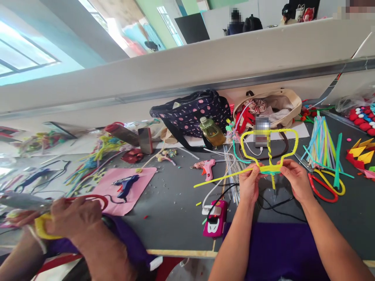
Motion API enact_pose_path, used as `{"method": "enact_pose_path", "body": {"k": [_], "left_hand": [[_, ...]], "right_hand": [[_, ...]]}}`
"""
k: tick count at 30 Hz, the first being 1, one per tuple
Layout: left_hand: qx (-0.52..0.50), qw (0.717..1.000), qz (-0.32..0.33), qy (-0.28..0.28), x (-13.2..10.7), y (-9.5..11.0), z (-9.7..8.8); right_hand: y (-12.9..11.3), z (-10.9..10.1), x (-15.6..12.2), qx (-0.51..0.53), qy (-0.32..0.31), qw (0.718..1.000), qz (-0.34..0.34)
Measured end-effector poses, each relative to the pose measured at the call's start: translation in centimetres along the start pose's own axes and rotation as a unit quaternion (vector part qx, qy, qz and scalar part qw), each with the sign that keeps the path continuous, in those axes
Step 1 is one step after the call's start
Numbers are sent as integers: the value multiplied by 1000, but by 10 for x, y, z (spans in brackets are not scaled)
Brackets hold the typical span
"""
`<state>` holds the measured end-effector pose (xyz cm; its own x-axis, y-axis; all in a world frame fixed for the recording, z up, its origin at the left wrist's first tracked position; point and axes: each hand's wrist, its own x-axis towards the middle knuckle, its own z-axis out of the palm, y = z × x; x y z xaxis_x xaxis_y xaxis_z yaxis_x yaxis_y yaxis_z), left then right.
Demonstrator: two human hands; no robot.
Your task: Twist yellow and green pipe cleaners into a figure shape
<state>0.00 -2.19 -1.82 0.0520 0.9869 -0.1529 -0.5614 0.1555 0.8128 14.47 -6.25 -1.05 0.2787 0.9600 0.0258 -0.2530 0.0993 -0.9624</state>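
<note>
Between my hands is a yellow pipe-cleaner frame [296, 141], bent into a wide rounded outline with a twisted stem in its middle. My left hand [249, 182] pinches the lower left of its yellow band, where a long loose yellow end sticks out to the left. At the band's right end, my right hand [296, 180] pinches too. A little green shows under the band, and a short yellow stub hangs below. The frame is held up over the table, in front of a phone [261, 136] with a white cable.
A pink glue gun [208, 168], a magenta power socket [216, 224] and a bundle of wires [231, 171] are left of my hands. Scissors [325, 191] and pastel pipe cleaners [320, 144] lie right. At far left, a co-worker's hands [73, 218] hold scissors. Bags [190, 113] stand behind.
</note>
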Motion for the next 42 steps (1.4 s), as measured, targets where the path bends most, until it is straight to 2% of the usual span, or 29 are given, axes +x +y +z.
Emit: {"method": "enact_pose_path", "body": {"k": [6, 14, 20, 24, 31, 35, 42], "left_hand": [[4, 1000, -21, -3, -1, -3, 3], [80, 996, 13, 26, -3, -7, 4], [74, 997, 17, 12, -1, -5, 5], [103, 994, 44, -1, -3, -4, 7], [83, 997, -10, -4, -3, -7, 7], [72, 997, -14, -3, -2, -7, 7], [60, 998, -14, 0, -1, -4, 7]], "right_hand": [[11, -2, 4, -11, 22, 1000, 15], [21, 1, 4, 4, 87, 996, -5], [16, 1, 4, 34, 30, 997, 59], [20, -1, 4, 24, 36, 995, 93], [25, -4, 6, 0, 55, 998, 44], [24, -4, 6, -9, 57, 998, 30], [19, -2, 6, 2, 11, 994, 106]]}}
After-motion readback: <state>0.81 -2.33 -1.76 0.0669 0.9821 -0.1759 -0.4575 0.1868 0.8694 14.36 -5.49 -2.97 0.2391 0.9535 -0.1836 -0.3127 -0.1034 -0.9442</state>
